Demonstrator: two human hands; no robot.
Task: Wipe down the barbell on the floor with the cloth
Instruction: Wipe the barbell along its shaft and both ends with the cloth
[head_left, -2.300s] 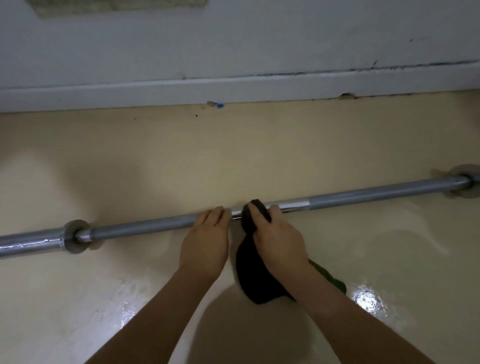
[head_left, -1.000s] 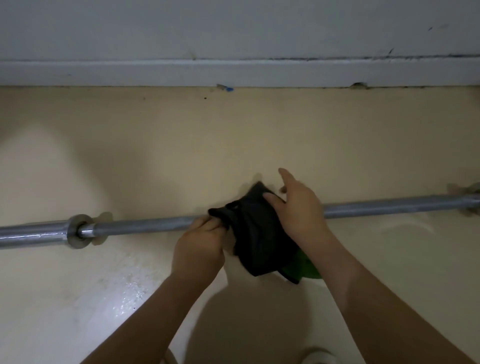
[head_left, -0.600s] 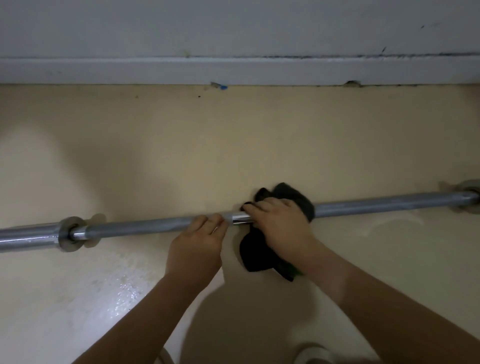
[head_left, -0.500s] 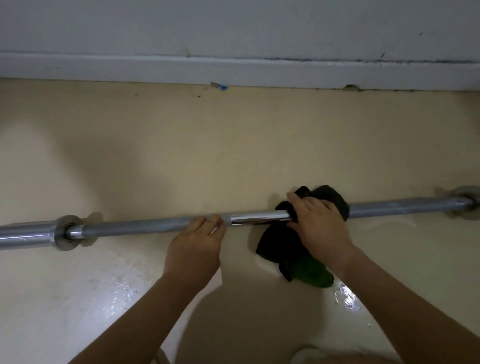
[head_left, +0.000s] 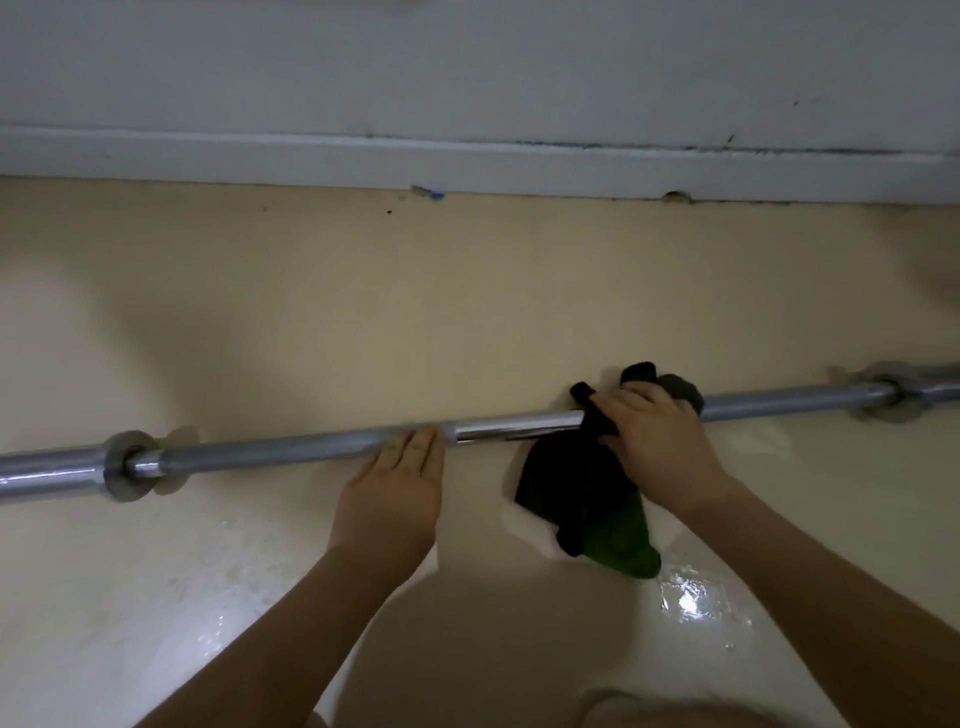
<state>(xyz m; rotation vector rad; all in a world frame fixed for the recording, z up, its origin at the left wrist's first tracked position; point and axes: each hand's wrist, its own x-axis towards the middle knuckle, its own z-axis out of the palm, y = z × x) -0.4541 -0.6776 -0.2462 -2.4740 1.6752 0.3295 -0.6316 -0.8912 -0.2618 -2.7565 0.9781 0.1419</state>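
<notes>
The right hand (head_left: 660, 447) is gripping the black-and-green cloth (head_left: 582, 499) around the silver steel barbell (head_left: 311, 449) mid-wipe, the flat-fingered left hand (head_left: 395, 483) steadying; probably sliding rightward next.

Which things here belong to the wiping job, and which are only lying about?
Belong to the job:
barbell
cloth, gripped on the bar by the right hand
left hand, resting on the bar

Only lying about:
blue scrap beside the baseboard

We see the glossy cream floor (head_left: 363, 312) bearing the barbell (head_left: 285, 451), parallel to its far edge, and the cloth's (head_left: 566, 483) trailing end.
</notes>
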